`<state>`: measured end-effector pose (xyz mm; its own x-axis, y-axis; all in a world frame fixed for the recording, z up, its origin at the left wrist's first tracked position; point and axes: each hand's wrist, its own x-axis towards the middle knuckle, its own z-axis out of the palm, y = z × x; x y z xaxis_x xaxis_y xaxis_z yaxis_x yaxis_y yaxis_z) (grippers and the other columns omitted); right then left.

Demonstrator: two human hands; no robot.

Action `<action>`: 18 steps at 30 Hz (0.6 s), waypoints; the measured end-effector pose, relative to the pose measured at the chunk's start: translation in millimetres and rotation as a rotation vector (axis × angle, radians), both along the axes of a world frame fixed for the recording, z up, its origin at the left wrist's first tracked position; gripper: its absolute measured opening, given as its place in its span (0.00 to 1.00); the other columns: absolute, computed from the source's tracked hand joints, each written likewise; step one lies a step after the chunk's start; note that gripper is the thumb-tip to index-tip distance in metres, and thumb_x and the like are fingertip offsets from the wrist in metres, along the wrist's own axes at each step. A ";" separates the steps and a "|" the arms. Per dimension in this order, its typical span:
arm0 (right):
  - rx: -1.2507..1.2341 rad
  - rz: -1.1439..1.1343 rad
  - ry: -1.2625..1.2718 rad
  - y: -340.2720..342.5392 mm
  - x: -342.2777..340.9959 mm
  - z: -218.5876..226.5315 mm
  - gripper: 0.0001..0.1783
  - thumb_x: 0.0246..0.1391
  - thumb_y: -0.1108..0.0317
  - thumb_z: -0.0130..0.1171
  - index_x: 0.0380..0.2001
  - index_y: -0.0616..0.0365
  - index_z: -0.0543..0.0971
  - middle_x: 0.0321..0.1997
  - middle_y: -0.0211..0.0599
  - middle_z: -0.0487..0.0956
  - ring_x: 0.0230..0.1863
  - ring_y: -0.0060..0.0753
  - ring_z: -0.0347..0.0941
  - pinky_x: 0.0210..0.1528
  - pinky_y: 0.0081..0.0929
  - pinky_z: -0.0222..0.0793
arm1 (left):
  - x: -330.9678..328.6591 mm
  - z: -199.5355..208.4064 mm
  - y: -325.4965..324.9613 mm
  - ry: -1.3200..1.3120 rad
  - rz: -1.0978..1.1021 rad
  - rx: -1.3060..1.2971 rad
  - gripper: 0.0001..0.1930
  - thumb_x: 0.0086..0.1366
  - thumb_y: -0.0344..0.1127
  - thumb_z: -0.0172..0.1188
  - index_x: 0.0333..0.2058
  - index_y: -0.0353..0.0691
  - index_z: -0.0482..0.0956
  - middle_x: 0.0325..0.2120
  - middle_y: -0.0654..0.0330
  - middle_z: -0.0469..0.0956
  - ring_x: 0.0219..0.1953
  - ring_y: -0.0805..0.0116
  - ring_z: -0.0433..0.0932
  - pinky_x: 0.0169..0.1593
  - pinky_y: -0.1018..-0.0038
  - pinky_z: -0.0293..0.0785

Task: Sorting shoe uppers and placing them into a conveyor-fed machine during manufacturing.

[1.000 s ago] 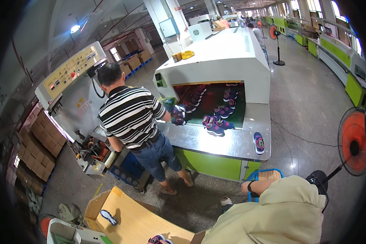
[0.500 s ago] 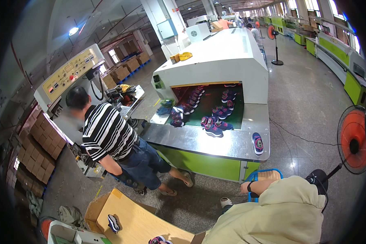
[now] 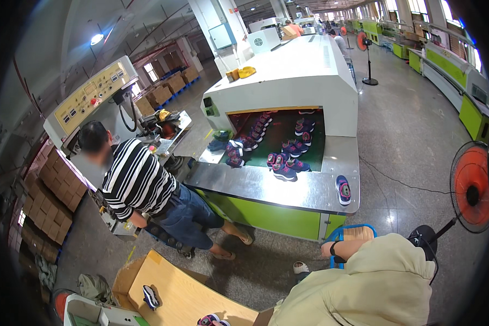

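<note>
Looking through the head view, the pale wooden table (image 3: pixel 201 290) runs in from the lower edge, closed at its left end by a raised board (image 3: pixel 126 283), with a strip of floor (image 3: pixel 239 277) between its far edge and the green-sided machine (image 3: pixel 271 220). A fan (image 3: pixel 474 187) bounds the room on the right. At the near edge of the table sits a navy-and-pink shoe (image 3: pixel 206 319), partly cut off by the frame, and a bare hand (image 3: pixel 219 323) touches it; so little shows that I cannot tell how firm the grip is, or whether it is the left or right. Farther right, a hand with a dark wristband (image 3: pixel 327 249) emerges from a wide beige sleeve (image 3: pixel 388 261) just beside a blue stool (image 3: pixel 361 232); its fingers are too small to read, so I cannot tell its grip either. A navy shoe with a white sole (image 3: pixel 150 297) lies toward the table's left end, slightly nearer and differently angled than one second ago. The co-worker in stripes (image 3: pixel 138 176), who was then reaching toward the shoes at the machine's mouth, now faces left, away from them.
</note>
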<state>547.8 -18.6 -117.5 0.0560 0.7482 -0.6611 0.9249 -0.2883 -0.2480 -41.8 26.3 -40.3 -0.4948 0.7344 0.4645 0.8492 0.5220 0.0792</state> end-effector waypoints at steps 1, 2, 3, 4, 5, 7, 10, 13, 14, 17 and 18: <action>-0.010 -0.003 0.010 -0.2 0.5 2.1 0.21 0.49 0.53 0.53 0.36 0.57 0.86 0.43 0.51 0.83 0.47 0.53 0.79 0.50 0.47 0.74 | 1.6 1.2 0.0 0.005 0.008 -0.017 0.40 0.59 0.65 0.57 0.65 0.48 0.66 0.57 0.58 0.73 0.41 0.56 0.79 0.40 0.55 0.72; -0.012 -0.003 0.010 -0.3 0.1 3.9 0.21 0.49 0.53 0.53 0.36 0.57 0.86 0.43 0.51 0.83 0.47 0.53 0.79 0.50 0.47 0.74 | 3.6 3.1 -0.1 0.010 0.016 -0.033 0.40 0.60 0.65 0.57 0.65 0.47 0.66 0.57 0.58 0.73 0.41 0.56 0.79 0.40 0.54 0.72; -0.002 -0.007 0.008 -1.1 0.4 3.6 0.21 0.48 0.54 0.53 0.35 0.57 0.86 0.43 0.51 0.83 0.47 0.53 0.79 0.49 0.47 0.74 | 6.5 7.8 -0.1 0.010 0.013 -0.034 0.40 0.60 0.65 0.57 0.65 0.47 0.66 0.57 0.58 0.73 0.41 0.56 0.79 0.40 0.54 0.72; 0.008 -0.010 0.005 -2.0 0.8 3.3 0.21 0.48 0.54 0.54 0.35 0.57 0.86 0.42 0.51 0.83 0.46 0.53 0.79 0.49 0.47 0.74 | 10.0 13.8 -0.6 0.008 0.007 -0.053 0.40 0.60 0.65 0.57 0.65 0.47 0.66 0.57 0.58 0.73 0.41 0.56 0.79 0.40 0.54 0.72; 0.008 -0.014 0.005 -2.2 1.5 3.1 0.21 0.48 0.54 0.54 0.35 0.57 0.86 0.42 0.51 0.83 0.46 0.53 0.79 0.49 0.47 0.74 | 12.7 17.8 -0.3 0.006 0.001 -0.073 0.40 0.60 0.65 0.57 0.65 0.46 0.66 0.56 0.58 0.73 0.40 0.56 0.79 0.39 0.54 0.72; -0.018 0.009 0.001 -0.8 1.7 1.7 0.20 0.47 0.55 0.54 0.34 0.57 0.86 0.42 0.51 0.83 0.46 0.53 0.79 0.49 0.47 0.74 | 13.8 21.5 -2.1 0.009 0.012 -0.087 0.40 0.60 0.65 0.57 0.65 0.46 0.66 0.56 0.58 0.73 0.40 0.56 0.79 0.39 0.55 0.72; 0.010 0.052 -0.024 1.2 -0.4 1.3 0.20 0.47 0.56 0.54 0.34 0.57 0.86 0.42 0.50 0.83 0.46 0.53 0.79 0.48 0.47 0.74 | 3.4 5.9 -2.4 0.027 0.002 -0.015 0.40 0.60 0.65 0.56 0.65 0.47 0.66 0.56 0.58 0.74 0.39 0.56 0.79 0.39 0.55 0.72; 0.000 0.018 -0.034 -1.1 -1.9 3.1 0.20 0.48 0.56 0.53 0.36 0.57 0.86 0.43 0.50 0.83 0.47 0.52 0.79 0.49 0.47 0.74 | -4.8 -12.8 1.4 0.051 -0.053 0.138 0.40 0.60 0.65 0.57 0.65 0.47 0.66 0.55 0.59 0.75 0.38 0.56 0.79 0.39 0.55 0.72; -0.001 0.015 -0.031 -2.3 -1.8 3.5 0.20 0.48 0.56 0.53 0.36 0.57 0.86 0.43 0.50 0.83 0.47 0.52 0.79 0.49 0.47 0.74 | -6.1 -16.9 2.7 0.057 -0.081 0.207 0.40 0.60 0.65 0.57 0.64 0.47 0.66 0.54 0.59 0.75 0.37 0.56 0.79 0.38 0.55 0.72; 0.005 0.100 -0.045 -4.3 -1.7 4.8 0.20 0.49 0.57 0.52 0.38 0.57 0.85 0.45 0.49 0.83 0.49 0.51 0.78 0.51 0.47 0.73 | -6.0 -13.8 1.2 0.009 -0.100 0.184 0.40 0.59 0.65 0.57 0.65 0.48 0.65 0.53 0.58 0.76 0.37 0.55 0.79 0.39 0.55 0.72; -0.008 0.094 -0.043 -3.8 -2.4 5.7 0.20 0.50 0.57 0.52 0.39 0.57 0.85 0.46 0.49 0.82 0.49 0.51 0.78 0.51 0.46 0.73 | -4.3 -9.9 0.6 0.008 -0.100 0.183 0.40 0.59 0.65 0.57 0.65 0.48 0.65 0.53 0.58 0.76 0.37 0.55 0.79 0.39 0.55 0.72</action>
<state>545.4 -22.4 -111.9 0.0142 0.7464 -0.6654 0.9578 -0.2012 -0.2052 -46.1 26.8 -50.3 -0.4190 0.6827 0.5986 0.8972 0.4124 0.1577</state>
